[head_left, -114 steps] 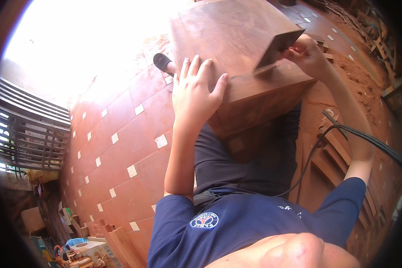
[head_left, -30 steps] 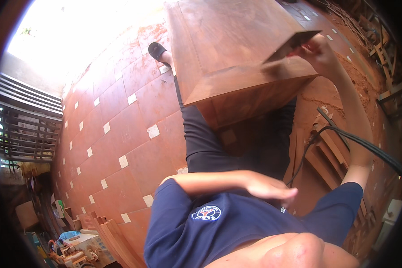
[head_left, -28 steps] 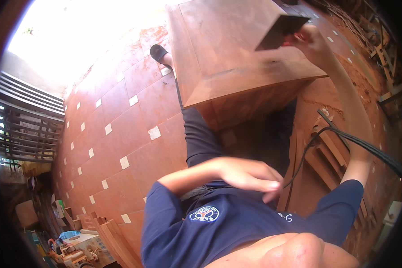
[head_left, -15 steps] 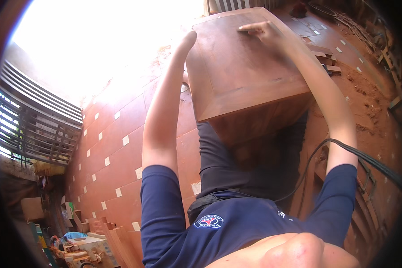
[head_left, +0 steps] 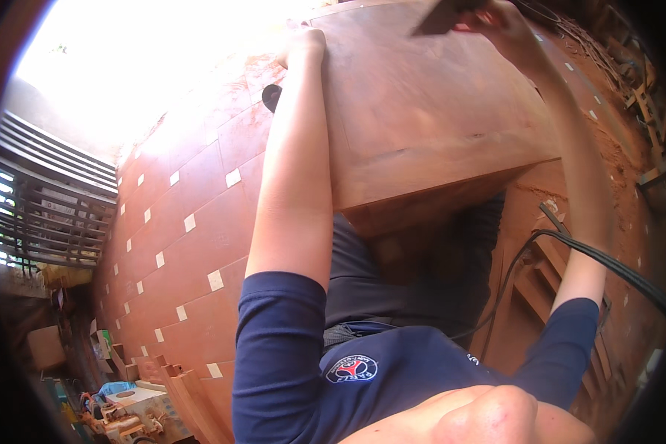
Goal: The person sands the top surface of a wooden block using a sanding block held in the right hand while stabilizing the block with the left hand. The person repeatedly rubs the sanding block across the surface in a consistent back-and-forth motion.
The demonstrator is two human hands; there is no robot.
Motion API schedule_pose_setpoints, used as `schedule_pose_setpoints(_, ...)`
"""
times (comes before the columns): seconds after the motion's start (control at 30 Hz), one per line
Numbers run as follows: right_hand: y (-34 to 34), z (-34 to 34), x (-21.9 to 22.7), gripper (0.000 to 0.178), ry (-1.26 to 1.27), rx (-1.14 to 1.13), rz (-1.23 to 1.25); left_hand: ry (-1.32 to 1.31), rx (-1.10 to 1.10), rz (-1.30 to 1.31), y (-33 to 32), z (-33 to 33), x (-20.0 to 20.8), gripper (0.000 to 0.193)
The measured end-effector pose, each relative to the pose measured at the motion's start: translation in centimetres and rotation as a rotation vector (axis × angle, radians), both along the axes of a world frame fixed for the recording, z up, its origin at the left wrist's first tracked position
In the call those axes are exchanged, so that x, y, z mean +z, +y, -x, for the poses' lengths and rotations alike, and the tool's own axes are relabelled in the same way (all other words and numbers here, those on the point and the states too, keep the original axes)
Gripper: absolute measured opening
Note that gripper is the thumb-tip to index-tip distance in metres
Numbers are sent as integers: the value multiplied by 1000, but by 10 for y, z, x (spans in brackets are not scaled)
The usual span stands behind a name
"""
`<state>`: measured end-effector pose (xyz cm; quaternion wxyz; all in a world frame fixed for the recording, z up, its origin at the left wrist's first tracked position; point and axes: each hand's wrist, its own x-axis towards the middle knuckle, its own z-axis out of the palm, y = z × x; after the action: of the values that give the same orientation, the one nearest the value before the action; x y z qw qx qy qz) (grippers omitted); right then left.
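Right hand holds a dark plate; left hand is at the wooden box.
Head view: box lies at twelve o'clock from the blue shirt; plate points to eight o'clock from nearer right hand; left fingers, at box's eleven o'clock, cannot be judged.

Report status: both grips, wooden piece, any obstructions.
Left grip at left edge of wooden piece. Right grip holding dark flat plate. Black cable across right forearm.

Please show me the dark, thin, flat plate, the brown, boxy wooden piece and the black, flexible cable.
Dark, thin, flat plate [head_left: 442, 16]: head view, its visible face.
Brown, boxy wooden piece [head_left: 436, 92]: head view, its top panel.
Black, flexible cable [head_left: 629, 275]: head view, its rightward stretch.
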<state>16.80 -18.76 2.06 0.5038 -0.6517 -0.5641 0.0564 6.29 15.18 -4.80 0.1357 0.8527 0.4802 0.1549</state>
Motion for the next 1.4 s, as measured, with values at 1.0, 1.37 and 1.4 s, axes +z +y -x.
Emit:
schedule_pose_setpoints(1.0,61,-4,-29,16,77,-160,-31,21,-43,-22,-10,1,-9,40)
schedule_pose_setpoints(1.37,18,62,-41,39,-341,60,94,13,-26,-17,-6,10,-5,41)
schedule_pose_setpoints(1.4,-2,86,-37,36,-246,54,109,18,-22,-10,-5,9,-6,41)
